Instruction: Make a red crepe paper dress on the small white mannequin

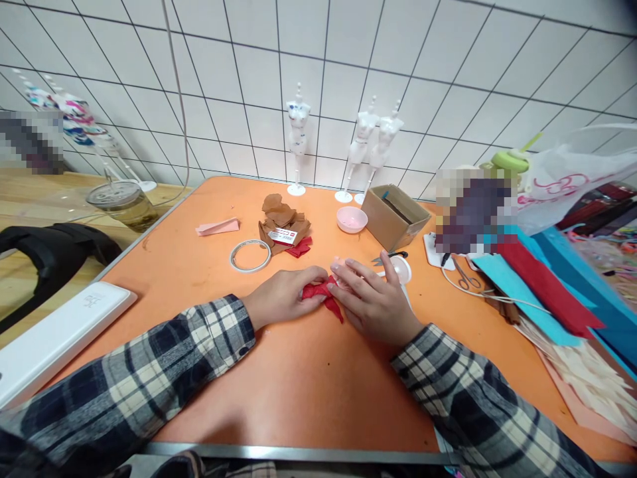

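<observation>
A small twisted piece of red crepe paper (321,290) is between my two hands, low over the table, with a loose pointed end hanging toward me. My left hand (288,294) is closed on its left side, thumb and forefinger pinching it. At its right end, my right hand (375,302) pinches it with the fingertips, the outer fingers stretched and the little finger raised. The right thumb is mostly hidden. Just beyond lie a pile of brown paper pieces (279,216), a folded red piece (300,248) and a roll of tape (250,255).
A pink bowl (352,220), cardboard box (395,219), small black-handled scissors (391,257) and white round dish (399,270) stand beyond my right hand. Coloured sheets (547,285) and metal scissors (466,275) lie right. A white power bank (70,338) is left; small mannequins (297,133) line the wall.
</observation>
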Motion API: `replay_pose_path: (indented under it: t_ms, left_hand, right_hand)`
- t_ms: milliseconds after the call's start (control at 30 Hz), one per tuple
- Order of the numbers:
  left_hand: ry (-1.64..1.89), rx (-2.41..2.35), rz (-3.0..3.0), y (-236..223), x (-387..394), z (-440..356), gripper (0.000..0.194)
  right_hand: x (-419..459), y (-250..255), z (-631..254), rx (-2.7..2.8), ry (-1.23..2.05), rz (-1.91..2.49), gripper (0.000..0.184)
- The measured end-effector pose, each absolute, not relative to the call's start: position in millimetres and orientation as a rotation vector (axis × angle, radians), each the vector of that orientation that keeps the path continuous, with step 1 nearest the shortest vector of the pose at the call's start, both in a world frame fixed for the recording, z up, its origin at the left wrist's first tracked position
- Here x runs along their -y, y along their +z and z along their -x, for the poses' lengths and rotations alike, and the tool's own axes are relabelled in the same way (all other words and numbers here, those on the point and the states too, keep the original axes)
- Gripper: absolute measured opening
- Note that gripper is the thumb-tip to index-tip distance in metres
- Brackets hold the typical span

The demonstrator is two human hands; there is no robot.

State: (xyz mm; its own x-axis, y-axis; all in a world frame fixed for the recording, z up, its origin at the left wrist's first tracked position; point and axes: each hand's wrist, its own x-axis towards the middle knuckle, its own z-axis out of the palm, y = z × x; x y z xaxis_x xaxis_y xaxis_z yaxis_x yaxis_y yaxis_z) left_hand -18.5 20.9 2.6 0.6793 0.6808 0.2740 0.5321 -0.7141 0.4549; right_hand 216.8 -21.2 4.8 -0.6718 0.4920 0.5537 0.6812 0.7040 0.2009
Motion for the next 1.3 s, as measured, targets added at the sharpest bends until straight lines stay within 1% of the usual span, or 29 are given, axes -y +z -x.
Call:
replay_pose_path:
  t_ms: [100,233,367,467,533,633,733,967,1133,1200,1233,1300]
  left_hand:
    - [0.609,-0.944,-2.593,1,-20,19,0.024]
    - [0.623,-0.911,-2.654,-2,-21,20,0.019]
    - [0.618,-0.88,-2.677,-1,-21,20,0.022]
    - [0.599,-0.849,-2.68,1,-21,19,0.027]
    - [0.593,-0.852,-2.68,1,-21,19,0.027]
    - [0.605,-0.866,-2.67,0,-22,19,0.026]
    - [0.646,-0.827,-2.662,-2,-23,18,0.02]
    - [0.629,-0.803,-2.636,3,-24,16,0.016]
    - [0.62,-0.843,-2.631,3,-25,17,0.019]
    - [0.632,-0.846,-2.632,1,-25,18,0.019]
    - [0.643,-0.847,-2.633,0,-25,18,0.018]
    - [0.661,-0.845,-2.633,-1,-25,19,0.018]
  right_hand:
    - [22,4,-215,2.448,-0.483,0.92,0.029]
    - [22,0,-216,2.392,-0.261,1.064,0.035]
    - [20,-3,-218,2.32,-0.11,1.122,0.038]
    - [18,-5,-218,2.279,-0.036,1.125,0.038]
    - [17,-7,-218,2.272,-0.006,1.117,0.039]
    - [16,-8,-219,2.268,0.012,1.11,0.039]
    - [16,-8,-220,2.268,-0.001,1.118,0.037]
    - [20,-2,-217,2.271,-0.146,1.127,0.031]
    - [20,7,-222,2.145,-0.212,1.045,0.018]
    - [22,9,-227,2.274,-0.22,0.886,0.012]
    - [23,10,-229,2.384,-0.21,0.813,0.012]
    - [27,9,-231,2.614,-0.165,0.777,0.021]
